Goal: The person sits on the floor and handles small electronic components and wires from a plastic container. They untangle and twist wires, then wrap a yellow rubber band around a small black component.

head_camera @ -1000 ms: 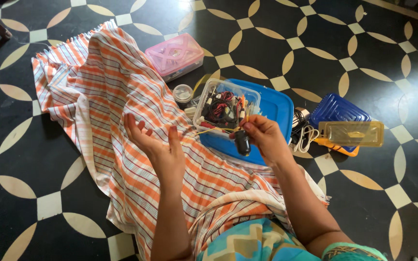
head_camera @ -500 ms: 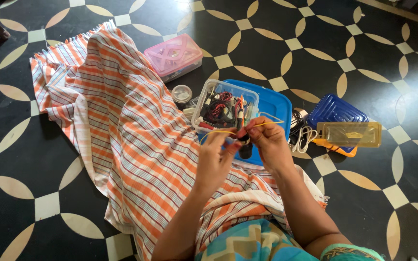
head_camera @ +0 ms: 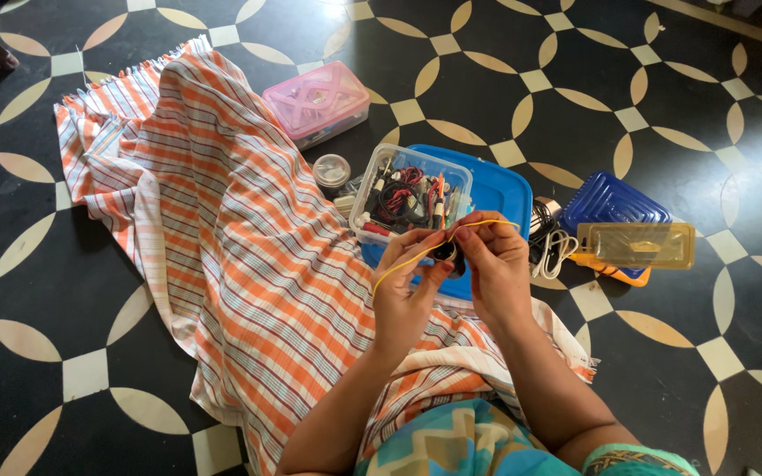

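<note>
My left hand (head_camera: 405, 291) and my right hand (head_camera: 493, 264) are raised together in front of me over the orange striped cloth (head_camera: 222, 238). Both pinch a thin yellow wire (head_camera: 399, 264) that arcs from my right fingertips across to the left. A small dark part (head_camera: 445, 256) sits between my fingers. Just beyond the hands stands a clear plastic box (head_camera: 409, 198) full of wires and small parts, resting on a blue lid (head_camera: 496, 189).
A pink lidded box (head_camera: 317, 100) lies farther back on the patterned floor. A small round jar (head_camera: 332, 169) is beside the clear box. To the right are a blue container (head_camera: 615, 201), a yellow transparent lid (head_camera: 635, 245) and a white cable (head_camera: 556, 251).
My left hand lifted off the striped cloth and moved right to meet my right hand. Both hands now hold the yellow wire between them.
</note>
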